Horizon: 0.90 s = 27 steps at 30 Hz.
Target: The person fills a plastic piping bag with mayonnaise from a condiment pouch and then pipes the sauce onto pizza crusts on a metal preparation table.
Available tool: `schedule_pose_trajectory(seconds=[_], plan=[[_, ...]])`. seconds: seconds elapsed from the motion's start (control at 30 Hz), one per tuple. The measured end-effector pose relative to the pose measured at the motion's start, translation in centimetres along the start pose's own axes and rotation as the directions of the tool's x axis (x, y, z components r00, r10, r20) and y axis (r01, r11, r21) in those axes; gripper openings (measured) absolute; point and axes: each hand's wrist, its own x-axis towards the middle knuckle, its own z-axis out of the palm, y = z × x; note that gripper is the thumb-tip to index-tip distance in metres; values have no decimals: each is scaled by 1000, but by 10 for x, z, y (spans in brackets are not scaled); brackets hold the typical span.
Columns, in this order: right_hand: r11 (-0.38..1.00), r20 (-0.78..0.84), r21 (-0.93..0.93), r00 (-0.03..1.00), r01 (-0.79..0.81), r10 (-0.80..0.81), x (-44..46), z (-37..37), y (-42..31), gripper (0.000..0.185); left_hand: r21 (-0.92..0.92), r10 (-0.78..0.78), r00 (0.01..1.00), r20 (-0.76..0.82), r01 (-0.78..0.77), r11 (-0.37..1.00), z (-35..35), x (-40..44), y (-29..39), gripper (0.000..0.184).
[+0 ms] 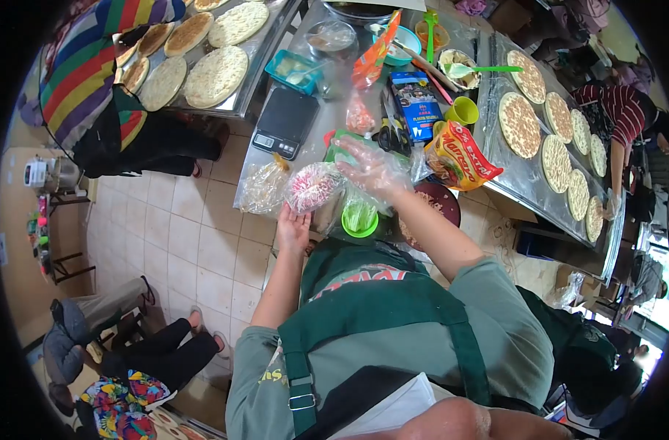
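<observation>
A clear plastic bag with pink and white shreds [312, 188] lies at the front edge of the metal table. Beneath its near side is my left hand [294, 226], bare, palm up, with fingers apart under the bag. My right hand [375, 170] wears a clear plastic glove and is spread over a green board, to the right of the bag. Just below that hand stands a bright green cup [359, 221] with a plastic bag in it. Another clear bag [264, 186] lies left of the pink one. Black scissors [390, 133] lie beyond my right hand.
A black scale [287, 123], a teal tray [294, 71], a blue box [416, 105], a yellow cup [462, 111] and a red-yellow packet [460, 157] stand around. Round flatbreads [520, 125] cover side tables. People stand on both sides; one person [158, 352] is at lower left.
</observation>
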Motion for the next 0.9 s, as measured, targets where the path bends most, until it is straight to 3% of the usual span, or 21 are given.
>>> schedule_pose_trajectory(seconds=[0.03, 0.1, 0.17, 0.2, 0.23, 0.33, 0.4, 0.43, 0.5, 0.53, 0.6, 0.63, 0.67, 0.73, 0.8, 0.87, 0.9], plan=[[1000, -1, 8, 1000, 0, 0, -5, -12, -9, 38, -29, -44, 999, 25, 44, 999, 3, -3, 2, 27], [1000, -153, 11, 988, 12, -10, -21, -43, -22, 28, -113, -91, 993, 75, 99, 989, 0, -4, 0, 27], [994, -342, 81, 935, -75, 98, -51, -49, -4, 19, -242, -140, 983, 121, 166, 956, 5, -9, -4, 27], [995, -426, -55, 903, -88, 56, -67, -64, -2, 10, -242, -135, 984, 120, 161, 957, 5, -11, -7, 27], [988, -462, 34, 874, -151, 150, -85, -64, 16, 8, -254, -145, 976, 160, 182, 950, 4, -12, -10, 27], [983, -532, 133, 827, -129, 180, -130, -54, 60, 11, -265, -135, 964, 231, 196, 944, 7, -19, -13, 25], [779, -625, 602, 504, -176, 597, -139, -43, 75, 15, -225, -98, 976, 194, 141, 964, 4, -13, -15, 22], [778, -621, 604, 509, -174, 596, -136, -49, 75, 15, -229, -92, 978, 189, 135, 964, 3, -10, -16, 22], [736, -514, 466, 527, -490, 677, -122, -69, 73, 28, -212, -8, 993, 114, 32, 977, 2, -6, -14, 30], [737, -506, 468, 536, -488, 676, -119, -64, 88, 28, -217, -1, 995, 104, 23, 976, 3, -7, -13, 30], [565, -224, 651, 583, -507, 781, -115, -52, 135, 39, -77, 62, 996, 68, -57, 995, 5, -13, -10, 54], [514, -242, 236, 463, -825, 853, -103, -59, 135, 44, -14, 57, 996, 70, -56, 998, 9, -22, -6, 56], [524, -231, 234, 477, -819, 848, -94, -63, 130, 44, -21, 71, 996, 59, -70, 997, 6, -25, -7, 56], [634, -355, 482, 527, -605, 773, -70, -89, 87, 49, 192, 186, 982, -20, -178, 965, -1, -31, -7, 55], [644, -347, 410, 543, -645, 765, -56, -98, 93, 46, 214, 295, 953, -75, -274, 938, 5, -43, -3, 52], [651, -344, 332, 555, -683, 758, -50, -103, 88, 43, 433, 629, 762, 154, -624, 651, -2, -39, -1, 48], [745, -458, 237, 604, -624, 652, -49, -109, 74, 40, 404, 672, 701, 239, -702, 587, 7, -47, 6, 45]])
